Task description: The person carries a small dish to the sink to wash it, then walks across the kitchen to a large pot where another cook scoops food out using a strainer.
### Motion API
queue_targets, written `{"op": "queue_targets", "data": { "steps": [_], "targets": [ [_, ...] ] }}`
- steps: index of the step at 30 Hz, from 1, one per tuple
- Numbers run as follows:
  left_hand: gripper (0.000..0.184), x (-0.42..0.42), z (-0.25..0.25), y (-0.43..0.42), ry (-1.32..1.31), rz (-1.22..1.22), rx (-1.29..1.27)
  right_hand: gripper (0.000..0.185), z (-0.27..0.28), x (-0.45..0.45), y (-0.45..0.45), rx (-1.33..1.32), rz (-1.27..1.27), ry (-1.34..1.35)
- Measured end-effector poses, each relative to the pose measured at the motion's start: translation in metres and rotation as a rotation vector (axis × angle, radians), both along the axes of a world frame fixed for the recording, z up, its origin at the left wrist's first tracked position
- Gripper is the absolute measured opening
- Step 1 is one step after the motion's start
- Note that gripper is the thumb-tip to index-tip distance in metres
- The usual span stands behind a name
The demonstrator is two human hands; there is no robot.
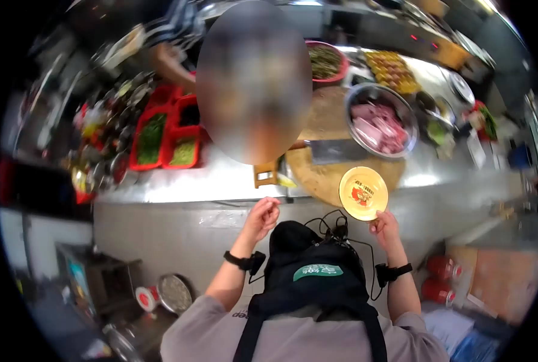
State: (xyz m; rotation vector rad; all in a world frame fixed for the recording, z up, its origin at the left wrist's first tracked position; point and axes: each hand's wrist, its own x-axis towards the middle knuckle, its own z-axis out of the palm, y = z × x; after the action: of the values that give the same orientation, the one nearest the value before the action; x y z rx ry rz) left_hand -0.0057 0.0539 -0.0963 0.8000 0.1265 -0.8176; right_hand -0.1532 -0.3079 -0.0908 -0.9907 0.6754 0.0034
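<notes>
R hand [385, 226]: fingers pinching near rim of 1 shallow yellow dish [375, 180], at dish's 5 o'clock; thumb on top, other fingers mostly hid under, so can't tell their exact spread. Red/brown patch mid-dish, print or food unclear. L hand [261, 218]: at btwn 8 & 9 o'clock from dish, fingers curled in together, loose fist, just off near edge of table [220, 188]. 2 black wristbands [245, 261], 1 per wrist.

Rest, all by clock from dish:
- 2 chopping boards [317, 175], round, wood; nearer one partly behind dish in view, other approx 11.
- 1 cleaver [338, 152], approx 11, flat on boards, blade wide & dark.
- 1 steel basin [409, 111], btwn 12 & 1, w/ raw meat [377, 123], several pcs, overlapping, no exact count.
- 1 pink basin [343, 66], btwn 11 & 12, veg strips inside.
- Eggs [392, 71] on yellow tray, btwn 12 & 1, too blurred to count.
- Red bins [167, 145], at least 4, btwn 9 & 10, 2 w/ greens.
- 2 red jars [442, 267], btwn 4 & 5, low.
- 1 co-worker's arm [175, 63], approx 10, striped sleeve.
</notes>
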Motion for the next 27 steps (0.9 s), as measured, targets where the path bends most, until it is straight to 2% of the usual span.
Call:
{"op": "queue_targets", "data": {
  "steps": [2, 4, 6, 8, 10, 13, 16, 20, 22, 24, 27],
  "targets": [
    [0.019, -0.001, -0.009, -0.031, -0.074, -0.127, -0.098, 0.018, 0.001, -0.043, -0.017, -0.021, -0.1, 0.017],
    [0.02, -0.007, -0.002, -0.063, -0.053, -0.273, -0.068, 0.02, -0.008, -0.076, -0.031, -0.007, -0.292, 0.09],
    [0.024, -0.018, -0.008, -0.092, -0.212, -0.316, -0.013, 0.018, -0.026, -0.104, -0.044, -0.002, -0.307, 0.051],
    [0.025, -0.035, -0.003, -0.119, -0.245, -0.401, 0.009, 0.015, -0.015, -0.121, -0.046, 0.051, -0.469, 0.039],
    [0.021, -0.052, 0.002, -0.141, -0.188, -0.469, -0.039, 0.015, -0.018, -0.148, -0.061, 0.066, -0.406, 0.025],
    [0.022, -0.079, 0.006, -0.198, -0.066, -0.606, -0.075, 0.012, -0.024, -0.177, -0.097, 0.12, -0.597, -0.009],
    [0.021, -0.112, 0.011, -0.24, -0.007, -0.663, -0.039, 0.016, -0.033, -0.226, -0.124, 0.123, -0.609, -0.047],
    [0.02, -0.162, 0.015, -0.346, -0.114, -0.693, 0.054, 0.016, -0.046, -0.29, -0.2, 0.146, -0.709, -0.076],
    [0.019, -0.199, 0.027, -0.401, -0.155, -0.707, 0.078, 0.013, -0.052, -0.327, -0.236, 0.067, -0.767, -0.12],
    [0.019, -0.216, 0.018, -0.46, -0.303, -0.815, 0.031, 0.013, -0.05, -0.358, -0.275, 0.024, -0.814, -0.087],
    [0.019, -0.241, 0.022, -0.523, -0.327, -0.882, 0.038, 0.014, -0.047, -0.397, -0.306, -0.027, -0.871, -0.078]
  ]
}}
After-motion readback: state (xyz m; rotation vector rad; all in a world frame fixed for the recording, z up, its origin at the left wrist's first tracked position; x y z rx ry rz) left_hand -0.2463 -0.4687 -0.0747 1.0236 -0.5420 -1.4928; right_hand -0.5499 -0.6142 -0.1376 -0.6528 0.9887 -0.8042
